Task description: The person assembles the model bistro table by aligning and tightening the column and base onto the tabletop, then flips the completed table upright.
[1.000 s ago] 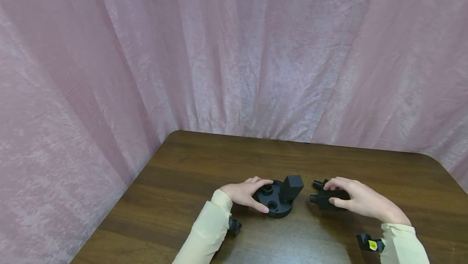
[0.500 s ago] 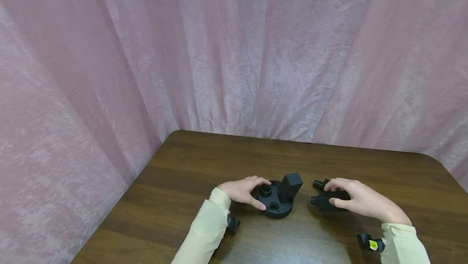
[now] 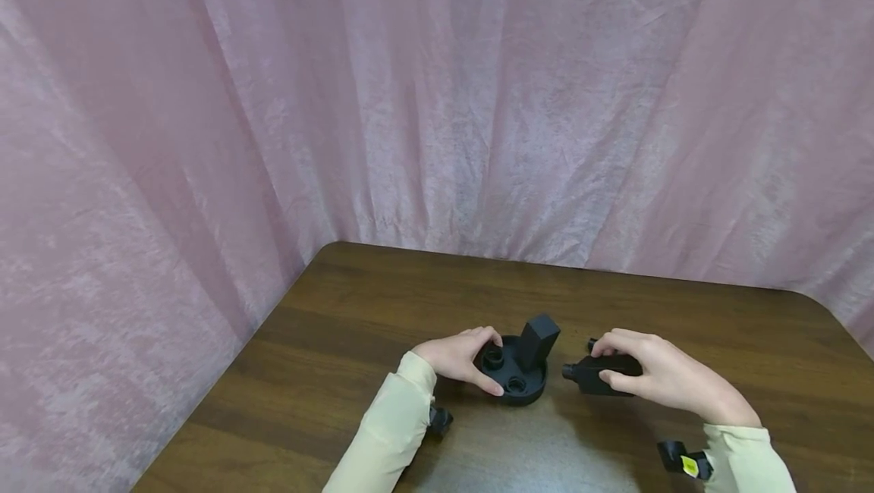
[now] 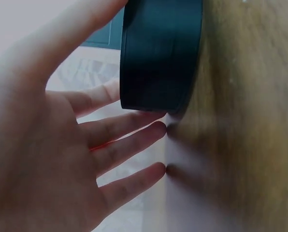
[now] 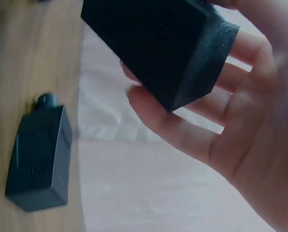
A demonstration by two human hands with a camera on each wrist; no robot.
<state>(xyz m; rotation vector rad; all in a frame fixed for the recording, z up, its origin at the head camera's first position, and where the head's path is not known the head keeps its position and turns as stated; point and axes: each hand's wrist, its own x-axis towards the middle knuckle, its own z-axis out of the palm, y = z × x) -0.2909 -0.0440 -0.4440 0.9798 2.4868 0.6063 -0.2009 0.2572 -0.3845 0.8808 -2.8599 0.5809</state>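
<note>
In the head view, a round black base (image 3: 534,393) with a raised rim sits on the table. A rectangular black block (image 3: 538,340) stands in it, leaning slightly, beside two round sockets (image 3: 516,384). My left hand (image 3: 456,357) holds the base's left side between thumb and fingers; in the left wrist view other fingertips reach down to the tabletop. My right hand (image 3: 672,378) grips a second black block (image 5: 149,43) with a narrow round neck pointing left, raised off the table. A third black block (image 5: 37,159) with a similar neck lies beyond it, mostly hidden in the head view.
The brown wooden table (image 3: 382,288) has rounded far corners. Pink curtains (image 3: 437,98) hang behind it and along its left side. A black wrist camera (image 3: 683,460) is strapped below the right sleeve, another (image 3: 440,421) by the left.
My right hand has lifted its block and carried it a little left. The base has turned slightly under my left hand, and the block standing in it has shifted left.
</note>
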